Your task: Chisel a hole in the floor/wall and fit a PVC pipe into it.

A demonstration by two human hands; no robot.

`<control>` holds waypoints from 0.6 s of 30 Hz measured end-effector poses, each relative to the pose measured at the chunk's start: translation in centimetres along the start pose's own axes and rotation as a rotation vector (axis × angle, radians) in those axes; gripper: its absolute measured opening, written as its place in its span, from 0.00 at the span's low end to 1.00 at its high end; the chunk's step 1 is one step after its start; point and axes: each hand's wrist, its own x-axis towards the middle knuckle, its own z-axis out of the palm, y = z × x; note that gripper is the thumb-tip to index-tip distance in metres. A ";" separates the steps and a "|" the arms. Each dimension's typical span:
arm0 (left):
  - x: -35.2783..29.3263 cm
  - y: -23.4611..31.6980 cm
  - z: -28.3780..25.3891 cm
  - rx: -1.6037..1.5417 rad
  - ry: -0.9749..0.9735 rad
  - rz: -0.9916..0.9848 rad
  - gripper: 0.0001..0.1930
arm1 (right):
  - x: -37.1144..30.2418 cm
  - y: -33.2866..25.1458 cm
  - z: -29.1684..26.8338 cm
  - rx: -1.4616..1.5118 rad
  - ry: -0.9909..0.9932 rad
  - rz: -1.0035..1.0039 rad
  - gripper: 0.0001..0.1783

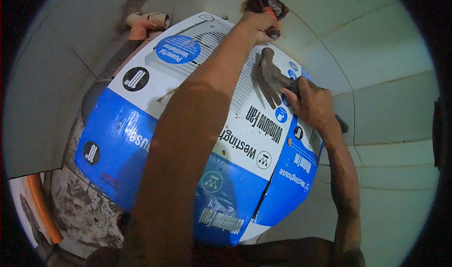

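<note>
Orange tool point(270, 12), clasped by the left hand point(256, 24), runs toward the hole point(254, 2), just beyond the hammer point(271, 76) the right hand point(314, 101) grips

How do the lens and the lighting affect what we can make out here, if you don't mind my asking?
Head view: the fisheye bows the grout lines of the tiled wall; head view: the left forearm darkens toward the lower edge; head view: the hammer reads clearly, but the hole is too dark inside to tell its depth.
</note>
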 end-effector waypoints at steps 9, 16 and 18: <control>-2.7 2.2 0.0 0.107 0.136 0.142 0.16 | 2.4 -0.6 -3.5 -0.127 0.009 -0.299 0.24; -2.3 2.7 -0.5 0.200 0.130 0.153 0.15 | 5.1 1.3 -2.1 -0.224 -0.054 -0.174 0.21; -2.0 3.1 -1.2 0.192 0.141 0.187 0.15 | 5.0 0.9 -1.7 -0.163 -0.029 -0.246 0.22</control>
